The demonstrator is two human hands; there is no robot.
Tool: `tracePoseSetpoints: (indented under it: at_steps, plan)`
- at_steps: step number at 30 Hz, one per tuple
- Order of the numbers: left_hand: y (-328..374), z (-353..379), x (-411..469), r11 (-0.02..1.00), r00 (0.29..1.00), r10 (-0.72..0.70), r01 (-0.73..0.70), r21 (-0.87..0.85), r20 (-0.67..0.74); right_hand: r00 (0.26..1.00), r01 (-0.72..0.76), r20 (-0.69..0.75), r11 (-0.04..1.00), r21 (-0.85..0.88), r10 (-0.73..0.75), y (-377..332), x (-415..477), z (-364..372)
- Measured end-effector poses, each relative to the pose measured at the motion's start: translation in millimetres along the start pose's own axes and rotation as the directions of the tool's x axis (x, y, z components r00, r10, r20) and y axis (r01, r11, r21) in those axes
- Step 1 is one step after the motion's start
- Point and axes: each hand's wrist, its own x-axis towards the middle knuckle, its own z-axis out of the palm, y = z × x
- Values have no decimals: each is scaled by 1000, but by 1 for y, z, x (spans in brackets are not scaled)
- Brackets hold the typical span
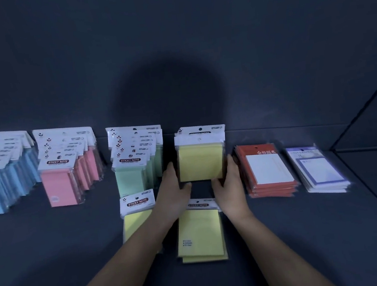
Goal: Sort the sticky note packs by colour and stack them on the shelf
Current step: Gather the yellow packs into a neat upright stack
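**Two hands framed the yellow stack**

Head view: the yellow stack (pixel 201 162) stood at the back of the shelf (pixel 286 237), between the green stack (pixel 132 174) and the red-bordered label packs (pixel 267 169). To square it well, I judged you needed even pressure from both sides, header cards flush, and care that the slippery wrappers did not slide. Loose yellow packs (pixel 200 230) lay just in front, not yet added. Your left hand (pixel 175 186) and right hand (pixel 228 180) clasped the stack, fingers laid up its flanks, thumbs hooked at its near edge. Both forearms reached forward, converging slightly on the stack.
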Motion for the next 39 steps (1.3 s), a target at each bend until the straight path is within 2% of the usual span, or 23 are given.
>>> tracePoseSetpoints:
  at_steps: [3,5,7,10,12,15,17,20,22,24,26,29,33,35,37,39]
  plan:
    - [-5,-9,-24,994,999,12,-16,106,38,994,-15,109,997,-72,23,-1,-14,-9]
    - [-6,-15,-38,976,995,101,-95,196,-21,985,-33,160,987,-157,58,-2,-25,-16]
    - [-5,-20,-51,934,972,221,-187,304,-81,987,-22,150,971,-236,59,-1,-37,-23]
    - [-3,-22,-64,858,942,324,-254,447,-87,989,43,148,941,-335,8,-7,-56,-31]
    - [-3,-20,-71,804,952,301,-219,553,-61,986,45,168,925,-377,21,-12,-69,-34]
    - [-4,-15,-80,697,988,149,-131,705,36,973,44,218,867,-496,75,-17,-84,-35]
    - [-4,-10,-85,758,993,94,-113,642,65,962,15,244,863,-505,127,-19,-90,-33]
    - [-2,-7,-91,899,996,78,-91,427,47,956,-71,232,913,-403,177,-21,-96,-33]
    - [0,-4,-96,966,998,64,-63,249,5,964,-168,168,961,-220,207,-20,-100,-32]
    - [3,-1,-101,994,998,59,-56,97,-36,959,-265,117,962,61,257,-21,-105,-31]
    - [4,4,-101,996,995,83,-82,21,-61,971,-239,54,956,173,233,-20,-103,-28]
    - [4,11,-89,988,988,108,-94,120,-113,989,-145,-14,984,104,148,-22,-91,-23]
    - [7,16,-66,983,999,-28,34,181,-34,996,-85,-46,990,-114,80,-21,-74,-15]
    - [9,16,-59,996,998,-55,56,71,-19,992,-121,-45,983,-137,115,-19,-68,-11]
    - [12,13,-55,980,990,-141,135,-145,-31,987,-161,-20,977,-140,159,-18,-64,-9]
    - [12,11,-53,919,975,-219,193,-343,-37,977,-214,-6,976,-33,214,-17,-60,-8]
